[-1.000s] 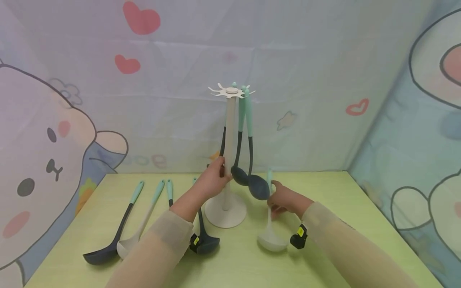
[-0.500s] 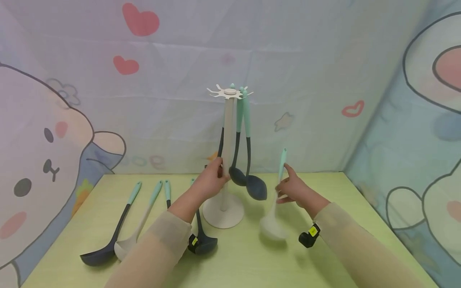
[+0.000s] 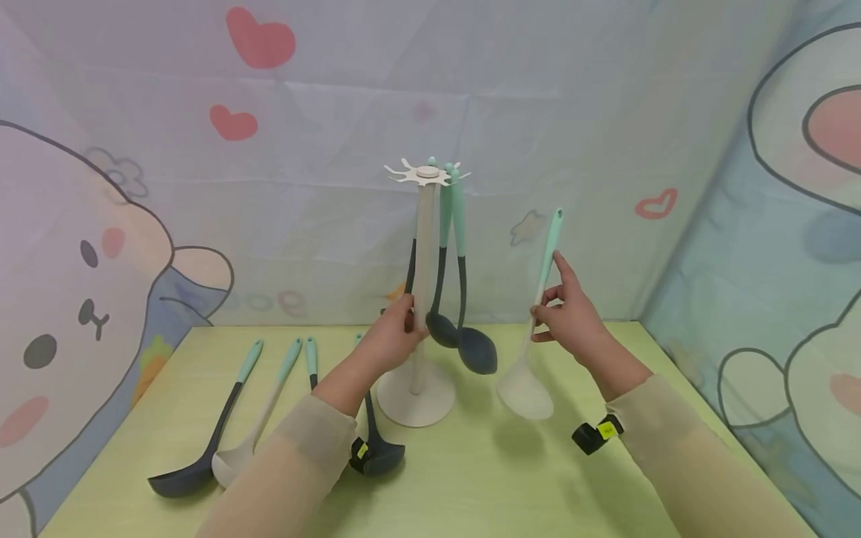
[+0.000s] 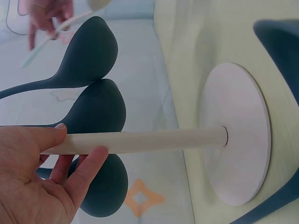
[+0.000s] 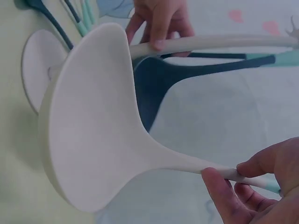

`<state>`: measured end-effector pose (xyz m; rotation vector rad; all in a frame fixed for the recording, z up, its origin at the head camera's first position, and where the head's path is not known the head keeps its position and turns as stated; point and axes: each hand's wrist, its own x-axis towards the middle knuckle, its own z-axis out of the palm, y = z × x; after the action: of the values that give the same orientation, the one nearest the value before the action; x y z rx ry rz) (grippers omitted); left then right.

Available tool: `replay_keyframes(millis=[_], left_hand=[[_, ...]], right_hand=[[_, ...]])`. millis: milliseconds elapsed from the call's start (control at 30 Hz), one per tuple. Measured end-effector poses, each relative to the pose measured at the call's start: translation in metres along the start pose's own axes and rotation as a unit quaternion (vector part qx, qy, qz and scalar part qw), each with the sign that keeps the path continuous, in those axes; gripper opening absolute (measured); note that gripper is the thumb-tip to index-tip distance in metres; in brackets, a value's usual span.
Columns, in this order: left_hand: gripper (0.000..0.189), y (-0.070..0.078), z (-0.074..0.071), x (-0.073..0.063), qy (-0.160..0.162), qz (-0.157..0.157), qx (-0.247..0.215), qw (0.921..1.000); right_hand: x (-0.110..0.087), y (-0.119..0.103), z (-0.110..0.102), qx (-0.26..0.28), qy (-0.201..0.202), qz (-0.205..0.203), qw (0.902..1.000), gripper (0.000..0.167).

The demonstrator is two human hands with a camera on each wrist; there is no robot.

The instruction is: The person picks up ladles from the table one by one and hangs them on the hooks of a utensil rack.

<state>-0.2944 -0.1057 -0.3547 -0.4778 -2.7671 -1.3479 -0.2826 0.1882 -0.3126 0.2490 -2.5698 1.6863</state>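
One table (image 3: 457,486) under everything; loose ladles (image 3: 184,478) sit toward its left, so I'd approach from the right.

Stand (image 3: 424,254) is upright on its round base. Carries three dark ladles (image 3: 477,353): two on the right, bowls overlapping in view, third behind the pole.

White ladle (image 3: 526,390) is in the air just right of those, bowl down and off the table, top leaning away from the stand. It probably needs standing straighter and a wide path round the dark bowls, or they'll knock.

My left grip (image 3: 392,336) is wrapped round the pole below mid-height. Good spot; I'd brace firmly, as the load is lopsided and a sideways nudge could tip it.

My right grip (image 3: 570,317) pinches the white shaft, index finger up against the mint handle (image 3: 551,243). Top end stays free for threading, but a pinch may let the bowl swing. Go slow.

Hooks (image 3: 412,177) sit higher than the handle top, so lift first. Pick a bare one; front and left ones look bare.

Hole (image 3: 560,212) last: face it to the hook tip, slide on, lower, let go once it hangs.
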Motion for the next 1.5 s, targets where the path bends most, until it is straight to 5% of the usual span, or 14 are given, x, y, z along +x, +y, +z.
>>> replay_keyframes(millis=[233,733,1500], left_hand=[[0.028,0.001,-0.001,-0.001,0.000,-0.002,-0.002,1.0000],[0.026,0.003,0.000,-0.003,0.007,-0.007,0.010,0.9999],[0.026,0.001,0.002,-0.002,0.009,0.004,0.003,0.9999]], right_hand=[[-0.017,-0.031,0.002,-0.016,0.008,-0.047,0.9987,0.096],[-0.056,-0.078,0.047,-0.044,-0.054,-0.135,0.9884,0.091],[-0.059,-0.093,0.059,-0.091,-0.057,-0.152,0.9825,0.088]])
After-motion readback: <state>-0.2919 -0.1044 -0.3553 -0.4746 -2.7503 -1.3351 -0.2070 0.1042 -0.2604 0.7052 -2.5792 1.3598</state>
